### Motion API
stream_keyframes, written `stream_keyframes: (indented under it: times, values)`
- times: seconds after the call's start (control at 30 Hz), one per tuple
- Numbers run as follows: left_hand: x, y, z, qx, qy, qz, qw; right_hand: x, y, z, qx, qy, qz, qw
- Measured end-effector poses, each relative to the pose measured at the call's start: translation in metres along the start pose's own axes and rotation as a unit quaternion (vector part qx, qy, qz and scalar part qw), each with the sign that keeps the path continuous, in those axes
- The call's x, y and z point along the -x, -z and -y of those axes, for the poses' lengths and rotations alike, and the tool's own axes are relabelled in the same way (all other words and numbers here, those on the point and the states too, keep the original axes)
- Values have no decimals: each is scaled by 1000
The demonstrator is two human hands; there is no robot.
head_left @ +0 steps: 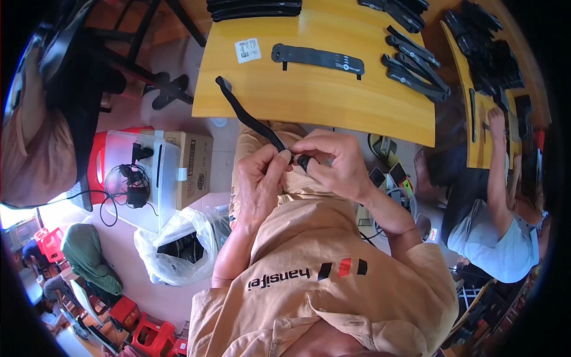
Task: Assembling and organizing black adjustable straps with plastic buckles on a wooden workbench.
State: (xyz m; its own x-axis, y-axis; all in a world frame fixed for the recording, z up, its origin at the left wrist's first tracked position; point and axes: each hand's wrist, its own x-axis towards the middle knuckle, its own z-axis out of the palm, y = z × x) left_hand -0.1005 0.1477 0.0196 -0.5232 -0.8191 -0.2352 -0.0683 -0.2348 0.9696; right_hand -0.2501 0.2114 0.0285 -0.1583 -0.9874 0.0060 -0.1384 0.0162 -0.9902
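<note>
A long black strap (pixel 253 122) runs from the table's near edge down to my hands, held in front of my lap. My left hand (pixel 262 175) is closed on its lower end, pinching it between thumb and fingers. Close beside it, my right hand (pixel 336 163) has its fingers bent and pressed together at the same end. A small black loop or band (pixel 305 162) shows at the right fingers; whether it belongs to the strap I cannot tell. The strap's far end lies over the yellow table (pixel 297 95).
On the table lie a flat dark strap (pixel 318 58), a white label sheet (pixel 247 50), and several straps (pixel 416 65) at right. Left of me are a clear plastic bin (pixel 140 178), a cardboard box (pixel 196 163) and a plastic bag (pixel 178 244). Another person (pixel 499 232) works at the right.
</note>
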Motion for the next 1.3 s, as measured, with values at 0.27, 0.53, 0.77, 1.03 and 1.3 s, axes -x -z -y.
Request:
stream_keyframes:
  times: [0.27,0.53,0.77,1.03,1.3]
  values:
    - [1,-2,3,-64,-21,-8,998,-3,-8,-13,-39,-7,-39,998]
    - [0,-1,7,-111,-41,-35,992,-1,-22,-11,144,136,-105,975]
    - [-1,5,10,-68,-40,-15,997,-2,-20,-15,126,109,-77,983]
    - [-6,15,16,114,26,1,993,-18,-16,-10,115,136,-36,983]
    - [-11,18,24,-119,-39,-38,991,-19,-27,-16,136,137,-72,979]
